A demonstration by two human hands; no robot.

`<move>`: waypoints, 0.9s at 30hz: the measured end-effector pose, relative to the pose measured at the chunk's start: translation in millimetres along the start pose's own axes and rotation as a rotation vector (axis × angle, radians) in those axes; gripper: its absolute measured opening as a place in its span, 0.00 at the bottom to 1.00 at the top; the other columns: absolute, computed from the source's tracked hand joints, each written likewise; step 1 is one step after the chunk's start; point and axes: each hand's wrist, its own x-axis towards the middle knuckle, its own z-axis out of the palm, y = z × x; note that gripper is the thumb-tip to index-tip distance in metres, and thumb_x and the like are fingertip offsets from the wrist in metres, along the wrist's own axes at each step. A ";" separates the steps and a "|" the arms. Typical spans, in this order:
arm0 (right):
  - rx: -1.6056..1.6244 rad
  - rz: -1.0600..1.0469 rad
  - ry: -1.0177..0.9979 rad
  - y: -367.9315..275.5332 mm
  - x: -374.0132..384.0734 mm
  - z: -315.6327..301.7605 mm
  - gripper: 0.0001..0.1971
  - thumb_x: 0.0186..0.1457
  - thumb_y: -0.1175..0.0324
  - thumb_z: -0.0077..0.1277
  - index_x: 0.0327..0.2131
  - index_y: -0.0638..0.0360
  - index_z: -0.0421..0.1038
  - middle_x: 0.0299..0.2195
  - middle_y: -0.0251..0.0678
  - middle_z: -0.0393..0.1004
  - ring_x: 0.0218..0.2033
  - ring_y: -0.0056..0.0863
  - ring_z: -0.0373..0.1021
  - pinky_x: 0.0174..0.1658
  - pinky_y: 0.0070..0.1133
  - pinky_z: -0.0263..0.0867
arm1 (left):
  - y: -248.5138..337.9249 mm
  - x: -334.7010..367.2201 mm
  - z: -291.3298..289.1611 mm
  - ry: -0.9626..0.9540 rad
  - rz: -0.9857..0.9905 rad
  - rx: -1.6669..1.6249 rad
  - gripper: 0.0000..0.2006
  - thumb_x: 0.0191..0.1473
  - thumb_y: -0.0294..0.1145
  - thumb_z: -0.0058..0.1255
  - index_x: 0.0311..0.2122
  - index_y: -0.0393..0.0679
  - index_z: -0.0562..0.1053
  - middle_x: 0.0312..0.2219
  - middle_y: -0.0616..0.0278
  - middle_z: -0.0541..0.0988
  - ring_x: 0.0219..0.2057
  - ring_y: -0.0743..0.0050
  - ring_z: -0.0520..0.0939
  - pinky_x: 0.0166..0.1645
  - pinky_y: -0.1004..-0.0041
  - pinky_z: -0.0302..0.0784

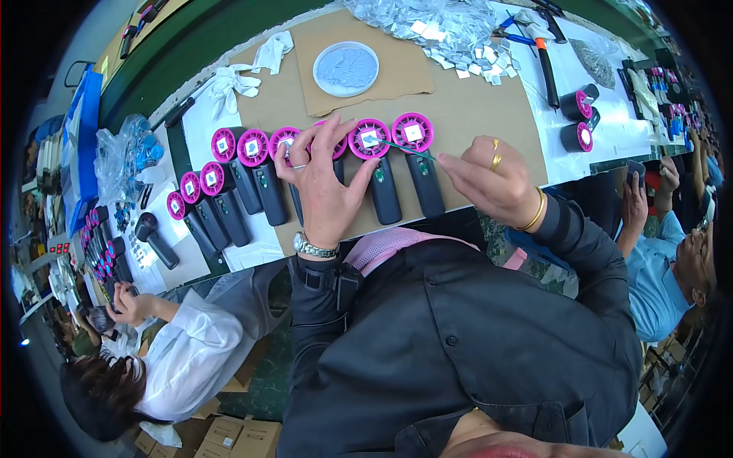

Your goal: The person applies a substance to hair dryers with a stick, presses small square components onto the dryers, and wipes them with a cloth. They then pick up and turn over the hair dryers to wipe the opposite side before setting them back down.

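Black-handled devices with round, spoked pink heads lie in rows, white squares at the centres of their heads. My left hand [324, 179] is spread over the row, fingers apart, thumb beside a device with grey paste on its square [369, 139]. Whether it presses on that device, I cannot tell. Pinched in my right hand [492, 175] is a thin green stick [408, 149], its tip at that pasted square. Under the stick lies the rightmost device [424, 183], its square white. My left palm and fingers partly hide the devices beneath.
A round dish of grey paste [345, 69] rests on cardboard [408, 84]. Silvery squares [481, 61] are heaped beside plastic bags. White gloves [229, 88] lie at left, an orange-and-black tool [546, 72] at right. Co-workers sit on both sides; the left one wears a white shirt [195, 347].
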 end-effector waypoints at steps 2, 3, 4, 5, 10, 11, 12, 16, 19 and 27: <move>0.082 0.153 -0.002 0.8 -3.2 2.9 0.13 0.51 0.83 0.64 0.42 0.68 0.83 0.28 0.33 0.69 0.26 0.25 0.68 0.27 0.24 0.61 | -0.1 -0.3 0.1 -0.003 -0.001 0.003 0.41 0.50 0.43 0.74 0.66 0.45 0.67 0.55 0.70 0.84 0.64 0.63 0.68 0.72 0.49 0.40; 0.165 0.306 -0.004 1.6 -5.6 5.3 0.12 0.53 0.83 0.64 0.42 0.67 0.83 0.28 0.32 0.71 0.26 0.23 0.67 0.28 0.23 0.61 | -0.1 -0.4 0.3 -0.005 -0.001 0.004 0.41 0.50 0.43 0.74 0.66 0.45 0.67 0.55 0.70 0.84 0.64 0.63 0.68 0.72 0.49 0.40; 0.248 0.458 -0.007 2.6 -7.6 7.4 0.10 0.56 0.82 0.63 0.43 0.66 0.83 0.28 0.32 0.72 0.27 0.21 0.67 0.29 0.22 0.60 | 0.2 -0.4 0.4 -0.005 0.002 0.004 0.41 0.50 0.43 0.74 0.66 0.45 0.67 0.55 0.70 0.84 0.64 0.63 0.68 0.72 0.49 0.40; 0.247 0.459 -0.004 5.5 -9.5 8.8 0.10 0.56 0.82 0.63 0.43 0.66 0.83 0.28 0.32 0.72 0.27 0.21 0.67 0.29 0.22 0.60 | 0.8 -0.3 0.5 0.001 -0.001 -0.001 0.41 0.50 0.42 0.74 0.66 0.45 0.67 0.54 0.71 0.84 0.64 0.62 0.69 0.72 0.47 0.40; 0.529 0.793 0.006 17.9 -9.8 9.7 0.07 0.64 0.76 0.62 0.44 0.65 0.84 0.29 0.26 0.73 0.31 0.14 0.66 0.34 0.18 0.60 | 2.4 -1.1 1.0 0.020 -0.015 -0.026 0.41 0.49 0.39 0.74 0.67 0.46 0.67 0.54 0.72 0.84 0.63 0.61 0.71 0.73 0.45 0.39; 0.619 0.839 0.025 17.4 -7.2 9.5 0.07 0.64 0.75 0.62 0.44 0.65 0.84 0.29 0.25 0.74 0.31 0.13 0.65 0.35 0.17 0.60 | 2.5 -1.2 1.0 0.024 -0.019 -0.034 0.41 0.49 0.39 0.74 0.67 0.46 0.67 0.54 0.72 0.84 0.63 0.61 0.71 0.73 0.45 0.39; 0.708 0.884 0.046 17.2 -6.4 9.3 0.07 0.65 0.74 0.61 0.44 0.66 0.84 0.30 0.24 0.74 0.32 0.12 0.65 0.36 0.16 0.60 | 2.5 -1.2 1.4 0.023 -0.018 -0.035 0.41 0.49 0.39 0.74 0.67 0.46 0.67 0.54 0.72 0.84 0.63 0.61 0.71 0.73 0.45 0.39; 0.793 0.920 0.008 23.1 -9.6 9.2 0.08 0.66 0.72 0.61 0.43 0.66 0.84 0.31 0.24 0.76 0.31 0.12 0.65 0.36 0.16 0.60 | 3.1 -0.7 2.1 0.030 -0.015 -0.037 0.41 0.49 0.38 0.74 0.67 0.46 0.67 0.54 0.72 0.84 0.63 0.61 0.71 0.73 0.45 0.39; 0.837 0.990 0.075 26.5 1.9 1.0 0.09 0.66 0.70 0.61 0.43 0.66 0.85 0.30 0.23 0.76 0.30 0.11 0.65 0.35 0.15 0.61 | 3.4 0.0 0.5 0.004 -0.019 -0.022 0.41 0.49 0.38 0.74 0.67 0.46 0.67 0.54 0.71 0.84 0.63 0.61 0.71 0.73 0.45 0.39; 0.437 0.956 0.044 87.3 46.4 17.1 0.12 0.63 0.63 0.65 0.41 0.63 0.86 0.25 0.23 0.75 0.26 0.10 0.64 0.30 0.14 0.59 | 5.3 0.0 -0.8 0.007 -0.032 -0.013 0.40 0.48 0.39 0.75 0.65 0.46 0.70 0.53 0.68 0.84 0.63 0.61 0.72 0.73 0.44 0.39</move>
